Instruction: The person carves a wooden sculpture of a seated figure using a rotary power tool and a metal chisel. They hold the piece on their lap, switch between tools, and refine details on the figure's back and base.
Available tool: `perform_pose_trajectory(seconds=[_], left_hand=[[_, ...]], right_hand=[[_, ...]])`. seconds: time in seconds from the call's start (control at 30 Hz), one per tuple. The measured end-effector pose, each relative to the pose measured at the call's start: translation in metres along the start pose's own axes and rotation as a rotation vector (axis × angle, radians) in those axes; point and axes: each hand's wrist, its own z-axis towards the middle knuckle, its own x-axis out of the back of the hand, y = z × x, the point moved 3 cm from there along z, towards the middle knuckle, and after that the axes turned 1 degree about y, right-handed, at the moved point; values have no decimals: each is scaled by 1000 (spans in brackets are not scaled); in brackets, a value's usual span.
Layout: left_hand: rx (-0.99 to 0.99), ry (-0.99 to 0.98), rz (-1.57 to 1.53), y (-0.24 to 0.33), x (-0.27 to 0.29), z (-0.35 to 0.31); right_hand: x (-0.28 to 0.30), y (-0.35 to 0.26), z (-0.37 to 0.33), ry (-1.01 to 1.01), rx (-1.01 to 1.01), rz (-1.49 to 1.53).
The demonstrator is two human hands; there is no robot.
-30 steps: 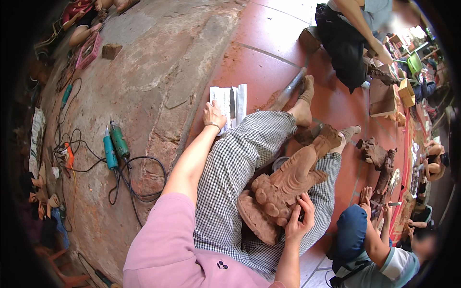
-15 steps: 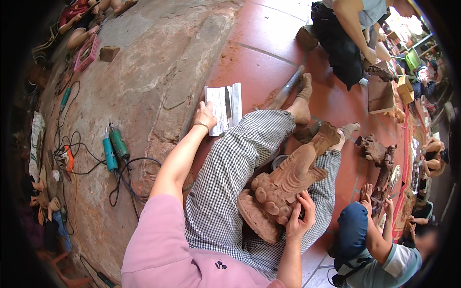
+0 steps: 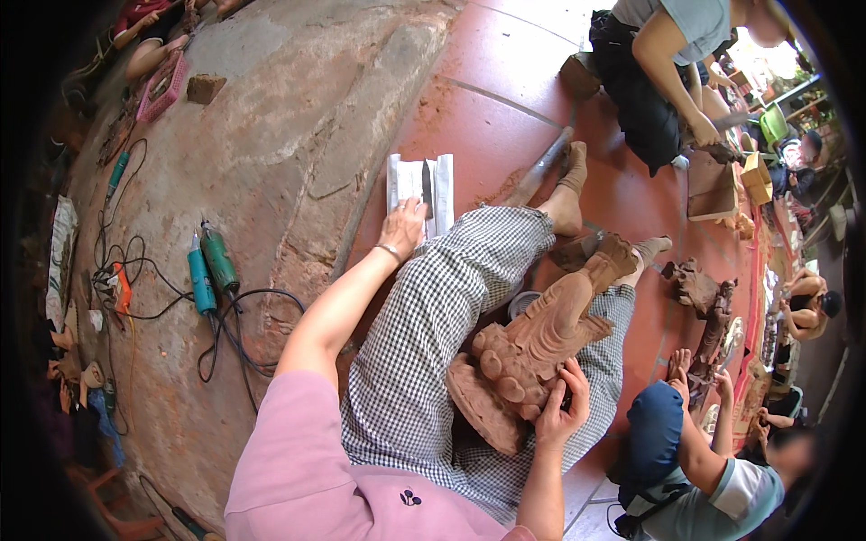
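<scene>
A brown carved figure [image 3: 538, 353] with rounded lumps and folded ridges lies tilted across my lap, between my legs. My right hand [image 3: 561, 408] steadies its near right side, thumb and fingers bent against the surface. Beyond my left knee, a white folded sheet [image 3: 444, 180] lies on the red tiles, bearing a slim dark blade-like tool [image 3: 427, 185]. Over the near left part of the sheet is my left hand [image 3: 403, 225], palm down with fingers extended beside the tool. The tool's near end is close to my fingertips; I see no grip on it.
Teal and green corded power tools [image 3: 216, 257] lie on the stone at left, their cables looping toward me. A grey bar-like piece [image 3: 541, 167] rests beside my foot. Co-workers sit at far right and near right [image 3: 722, 487]; another dark carving [image 3: 704, 293] stands between them.
My left hand has shifted right, from the sheet's left edge onto its near part beside the dark tool. My right hand and the carved figure stay in place.
</scene>
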Motion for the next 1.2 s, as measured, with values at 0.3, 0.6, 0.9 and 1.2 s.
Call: perform_pose_trajectory(seconds=[0.3,0.6,0.9,1.2], left_hand=[[342,-353,2,15,-29,33],[-42,-157,-164,36,4,53],[384,-362,-775,53,-34,65],[-41,-296,-1028,80,-45,6]], right_hand=[[-1,-3,1,5,10,-7],[0,-1,0,10,-7,-32],[1,-5,2,10,1,-42],[-1,-3,1,13,-11,-26]])
